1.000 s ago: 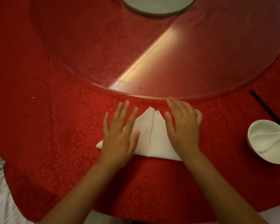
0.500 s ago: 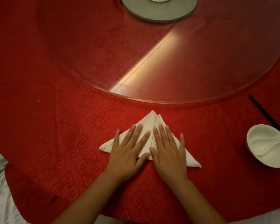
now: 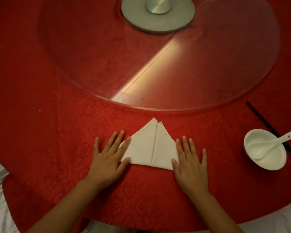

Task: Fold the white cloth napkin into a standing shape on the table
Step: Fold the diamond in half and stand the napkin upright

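Observation:
The white cloth napkin [image 3: 151,145] lies flat on the red tablecloth [image 3: 57,132], folded into a triangle whose tip points away from me, with a seam down its middle. My left hand [image 3: 107,158] rests palm down over the napkin's left corner, fingers spread. Over the right corner, my right hand [image 3: 190,162] presses flat, fingers apart too. Both hands cover the outer corners; neither grips the cloth.
A large glass turntable [image 3: 208,78] with a round metal hub [image 3: 158,14] sits just beyond the napkin. A white bowl [image 3: 265,150] holding a white spoon [image 3: 275,142] stands at the right, beside black chopsticks [image 3: 265,121]. The table's edge curves close to me.
Both hands have slid apart from the middle of the napkin to its outer corners, smoothing it flat. The view has tilted so more of the turntable shows.

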`<move>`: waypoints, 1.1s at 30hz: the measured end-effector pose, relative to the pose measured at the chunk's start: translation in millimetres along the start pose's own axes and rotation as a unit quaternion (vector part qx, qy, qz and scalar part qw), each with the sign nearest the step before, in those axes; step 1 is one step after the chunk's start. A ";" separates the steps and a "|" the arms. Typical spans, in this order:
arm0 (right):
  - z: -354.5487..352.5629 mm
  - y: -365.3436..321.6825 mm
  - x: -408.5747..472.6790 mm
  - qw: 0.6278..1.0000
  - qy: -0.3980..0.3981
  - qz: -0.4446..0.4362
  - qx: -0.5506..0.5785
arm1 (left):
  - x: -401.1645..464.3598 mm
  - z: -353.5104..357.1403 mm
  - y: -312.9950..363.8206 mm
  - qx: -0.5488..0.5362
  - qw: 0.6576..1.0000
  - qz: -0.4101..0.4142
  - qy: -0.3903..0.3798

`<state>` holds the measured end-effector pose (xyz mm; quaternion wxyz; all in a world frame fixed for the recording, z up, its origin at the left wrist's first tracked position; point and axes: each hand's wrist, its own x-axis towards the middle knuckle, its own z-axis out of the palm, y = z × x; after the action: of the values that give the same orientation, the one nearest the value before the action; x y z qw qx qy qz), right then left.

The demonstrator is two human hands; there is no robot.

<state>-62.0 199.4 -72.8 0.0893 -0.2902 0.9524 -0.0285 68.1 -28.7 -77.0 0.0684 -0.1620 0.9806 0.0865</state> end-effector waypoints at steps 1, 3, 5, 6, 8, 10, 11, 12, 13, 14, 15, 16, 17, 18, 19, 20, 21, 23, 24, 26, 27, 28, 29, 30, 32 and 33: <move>-2.9 -0.6 -0.7 1.000 0.006 0.003 0.008 | 1.4 -2.8 5.4 -0.003 1.000 -0.011 0.019; -6.1 1.0 -5.5 0.999 0.025 0.017 0.034 | 11.8 -9.1 26.7 -0.019 0.998 -0.004 0.067; -7.9 4.7 -15.7 0.995 0.056 0.044 0.070 | 30.1 -12.7 56.1 -0.026 0.993 0.032 0.107; -8.4 7.0 -22.4 0.992 0.076 0.058 0.082 | 39.6 -12.5 70.9 -0.029 0.992 0.048 0.111; -9.3 10.8 -35.5 0.987 0.108 0.079 0.085 | 54.5 -5.4 92.3 -0.034 0.993 0.064 0.089; -10.4 12.2 -42.2 0.986 0.121 0.090 0.075 | 62.6 8.6 98.9 -0.027 0.996 0.062 0.058; -11.6 11.5 -42.5 0.985 0.117 0.098 0.075 | 64.5 15.2 98.4 -0.021 0.997 0.058 0.046; -13.9 10.2 -40.8 0.985 0.108 0.109 0.076 | 65.7 20.2 97.2 -0.019 0.998 0.052 0.041; -16.5 8.9 -37.7 0.984 0.099 0.124 0.080 | 66.8 23.1 96.4 -0.019 0.998 0.047 0.039; -18.9 7.7 -34.3 0.982 0.090 0.143 0.086 | 67.8 24.3 96.3 -0.019 0.998 0.045 0.036; -21.2 6.1 -31.1 0.979 0.078 0.163 0.096 | 68.2 24.6 96.7 -0.018 0.998 0.044 0.032; -23.5 5.2 -28.0 0.976 0.063 0.178 0.110 | 68.0 24.5 97.3 -0.016 0.998 0.045 0.031; -26.1 5.0 -24.9 0.972 0.048 0.188 0.132 | 68.1 24.6 98.1 -0.014 0.998 0.045 0.032; -29.3 4.8 -22.3 0.965 0.034 0.196 0.170 | 68.3 24.2 98.5 -0.013 0.998 0.045 0.034; -32.9 4.1 -20.4 0.953 0.022 0.204 0.224 | 68.2 23.7 98.5 -0.014 0.998 0.044 0.034; -36.2 2.7 -19.1 0.934 0.013 0.213 0.286 | 68.1 23.7 98.2 -0.016 0.998 0.044 0.033; -38.8 1.0 -18.7 0.913 0.012 0.221 0.344 | 67.9 24.0 97.7 -0.020 0.998 0.044 0.032; -44.0 -1.1 -19.9 0.883 0.036 0.231 0.407 | 67.3 24.8 97.5 -0.031 0.998 0.043 0.026; -46.7 -2.6 -21.3 0.876 0.052 0.231 0.421 | 66.6 24.4 97.7 -0.038 0.998 0.044 0.026; -52.4 -7.4 -24.1 0.866 0.084 0.224 0.439 | 65.0 20.4 97.6 -0.065 0.995 0.049 0.050; -55.3 -11.1 -25.2 0.860 0.100 0.221 0.449 | 63.3 16.5 97.3 -0.095 0.992 0.047 0.072; -58.5 -16.0 -26.3 0.853 0.116 0.217 0.460 | 60.1 11.4 96.4 -0.141 0.984 0.033 0.102; -62.1 -22.1 -27.0 0.845 0.130 0.212 0.473 | 55.4 5.2 95.5 -0.200 0.970 0.006 0.140; -65.9 -29.2 -27.1 0.837 0.139 0.205 0.488 | 49.3 -2.8 94.4 -0.269 0.945 -0.031 0.181; -72.0 -45.4 -25.7 0.824 0.143 0.191 0.514 | 33.3 -21.6 90.0 -0.420 0.868 -0.113 0.242; -74.5 -53.8 -24.5 0.821 0.141 0.183 0.523 | 24.4 -31.2 86.6 -0.493 0.822 -0.149 0.245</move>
<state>-26.5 168.6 9.9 0.0959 -0.0135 0.8323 -0.5458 13.4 38.6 -37.7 -0.2510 -0.3343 0.7557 0.5041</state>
